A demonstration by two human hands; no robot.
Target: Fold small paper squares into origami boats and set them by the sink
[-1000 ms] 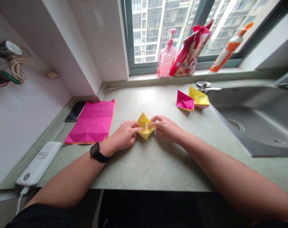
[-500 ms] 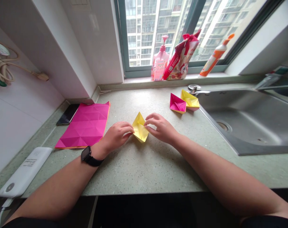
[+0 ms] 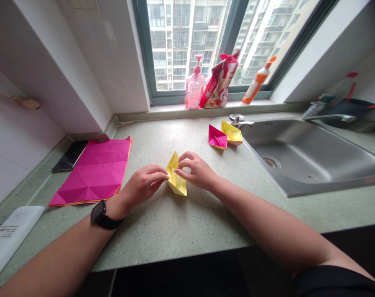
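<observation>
A yellow folded paper boat (image 3: 177, 185) sits on the counter (image 3: 162, 231) between my two hands, its pointed ends up. My left hand (image 3: 145, 181) pinches the boat's left edge between thumb and fingertips. From the right, my right hand (image 3: 196, 170) grips the opposite side, its thumb inside the boat and its curled fingers over the rim. A pink paper boat (image 3: 217, 137) and another yellow paper boat (image 3: 232, 133) stand side by side further back, near the sink. Creased pink paper sheets (image 3: 97, 169), with orange edges showing beneath, lie left of my left hand.
The steel sink (image 3: 311, 152) is at the right, with a tap (image 3: 317, 113) behind it. A phone (image 3: 70, 156) and a white power bank (image 3: 14, 239) lie at the left. On the windowsill stand a pink pump bottle (image 3: 194, 88), a red bag (image 3: 220, 84) and an orange-white bottle (image 3: 257, 84).
The camera view has turned toward the right, shifting the scene left. My right thumb has moved further into the yellow boat, which now looks narrower and slightly turned.
</observation>
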